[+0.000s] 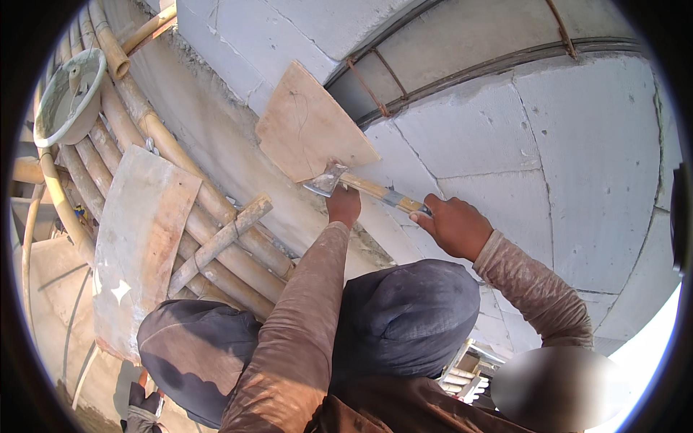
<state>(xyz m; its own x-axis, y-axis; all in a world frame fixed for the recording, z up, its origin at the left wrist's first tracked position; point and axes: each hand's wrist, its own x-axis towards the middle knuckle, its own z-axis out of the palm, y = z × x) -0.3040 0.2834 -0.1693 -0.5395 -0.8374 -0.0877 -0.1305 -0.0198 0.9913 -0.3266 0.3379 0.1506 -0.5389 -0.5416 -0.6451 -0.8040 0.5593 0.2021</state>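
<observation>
My right hand [458,227] is closed round the wooden handle of a hatchet [379,191], near its end. The handle has a grey band wrapped on it. The hatchet's metal head lies over the lower edge of a tan, flat board piece [310,119], its blade toward the left. My left hand [344,206] is closed at that lower edge, just below the hatchet head, which hides part of its fingers. It seems to grip the board there. The board stands tilted in front of the pale block wall and bears a faint curved line.
A light block wall [476,144] with a long recess and rusty rods [372,86] rises ahead and right. Bamboo poles [137,115] form a platform at left, carrying a white mortar-stained basin [70,97] and a larger sheet [137,252]. My knees [404,314] are bent below.
</observation>
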